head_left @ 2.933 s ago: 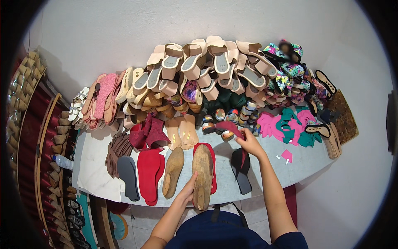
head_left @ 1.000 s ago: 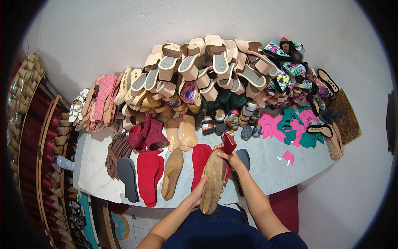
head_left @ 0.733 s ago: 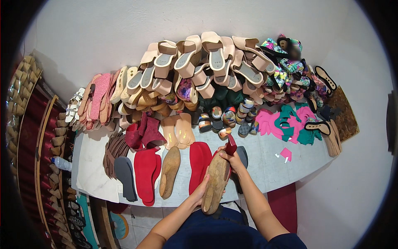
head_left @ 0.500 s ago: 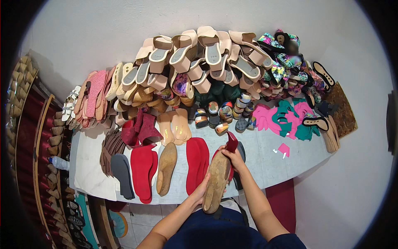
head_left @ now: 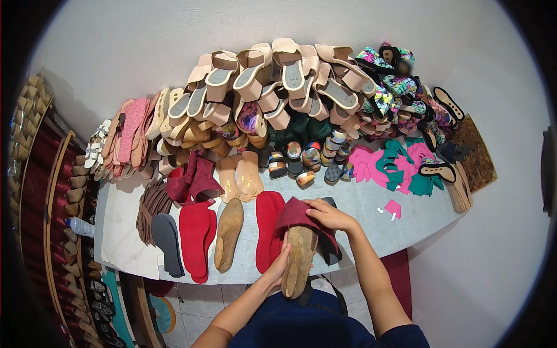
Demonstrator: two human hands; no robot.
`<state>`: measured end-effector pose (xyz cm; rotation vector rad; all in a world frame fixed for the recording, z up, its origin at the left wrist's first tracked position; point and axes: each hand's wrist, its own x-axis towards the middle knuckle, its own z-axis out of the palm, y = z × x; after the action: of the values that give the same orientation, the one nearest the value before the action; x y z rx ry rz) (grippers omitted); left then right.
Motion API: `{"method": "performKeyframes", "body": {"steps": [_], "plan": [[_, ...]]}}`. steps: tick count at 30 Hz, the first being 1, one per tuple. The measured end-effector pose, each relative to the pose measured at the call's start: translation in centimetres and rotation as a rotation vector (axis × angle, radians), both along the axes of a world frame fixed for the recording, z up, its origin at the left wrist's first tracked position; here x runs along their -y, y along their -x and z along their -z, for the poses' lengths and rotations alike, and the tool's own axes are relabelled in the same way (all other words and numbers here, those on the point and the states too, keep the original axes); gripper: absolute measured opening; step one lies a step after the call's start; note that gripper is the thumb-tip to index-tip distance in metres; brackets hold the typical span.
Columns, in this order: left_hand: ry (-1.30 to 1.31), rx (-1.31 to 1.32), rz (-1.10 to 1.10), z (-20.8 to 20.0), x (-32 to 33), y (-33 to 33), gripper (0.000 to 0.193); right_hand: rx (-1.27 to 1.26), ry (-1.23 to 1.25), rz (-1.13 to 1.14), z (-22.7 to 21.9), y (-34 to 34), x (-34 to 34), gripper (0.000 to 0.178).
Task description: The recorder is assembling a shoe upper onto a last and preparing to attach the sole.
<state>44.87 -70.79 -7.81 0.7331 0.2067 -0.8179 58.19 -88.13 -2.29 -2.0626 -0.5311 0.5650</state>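
Observation:
My left hand is closed around a worn wooden shoe last, held at the table's near edge. A dark red shoe upper lies across the far end of the last. My right hand grips the upper's right side, its fingers bent over the top. Left of the last are red insoles, partly covered by the upper. Another wooden last lies further left, beside a second set of red insoles and dark grey soles. More dark soles show behind my right wrist.
Beige heeled sandals are heaped along the wall, with patterned sandals on their right. Pink and green scraps lie on the right of the table. Tan insoles and red uppers sit mid-table. Racks of lasts stand left.
The upper has swung from upright beside the last to lying across its far end. My right hand has shifted from the last's far end to the upper's right side.

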Motion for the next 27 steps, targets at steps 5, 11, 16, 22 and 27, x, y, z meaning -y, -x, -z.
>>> {"method": "performKeyframes", "body": {"steps": [5,11,16,22,27], "plan": [[-0.163,0.052,-0.169,-2.4,0.3,0.3,0.065,0.084,0.046,-0.085,-0.5,0.7,0.3,0.045],[-0.048,0.062,-0.098,-0.3,-0.6,0.1,0.067,0.129,-0.04,-0.125,-1.3,0.8,0.2,0.049],[-0.055,-0.007,-0.044,-0.4,-1.2,-0.2,0.071,0.291,0.039,-0.151,-2.8,1.1,-1.0,0.051],[-0.053,0.088,-0.079,-1.3,-1.4,-0.5,0.066,0.328,-0.03,-0.094,-4.1,1.3,-1.8,0.045],[-0.055,0.078,-0.118,-0.9,-2.1,-0.6,0.065,0.372,-0.071,-0.041,-4.1,1.1,-1.4,0.045]]}}
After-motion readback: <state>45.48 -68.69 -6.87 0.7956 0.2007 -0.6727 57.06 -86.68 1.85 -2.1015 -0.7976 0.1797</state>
